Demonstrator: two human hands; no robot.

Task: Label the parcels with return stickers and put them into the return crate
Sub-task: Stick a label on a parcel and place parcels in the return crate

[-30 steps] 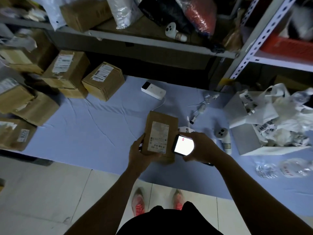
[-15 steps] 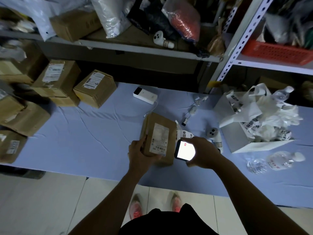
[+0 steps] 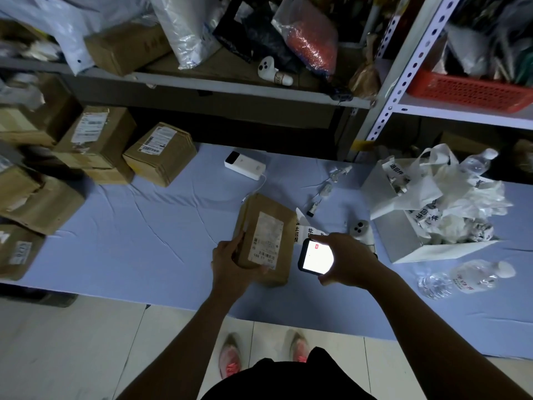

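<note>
Blue sheet (image 3: 138,235): hands grip parcel (image 3: 265,241), glowing phone (image 3: 315,256).

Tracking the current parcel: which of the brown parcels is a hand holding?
The flat brown parcel at the middle of the blue cloth: the left hand grips its edge, beside the lit phone. The other boxes sit untouched at the left.

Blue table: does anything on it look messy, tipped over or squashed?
Yes. On the right, a clear plastic bottle lies on its side and looks partly crushed. Just behind it, a white box overflows with crumpled white plastic and printed sticker strips, some hanging over its rim.
</note>
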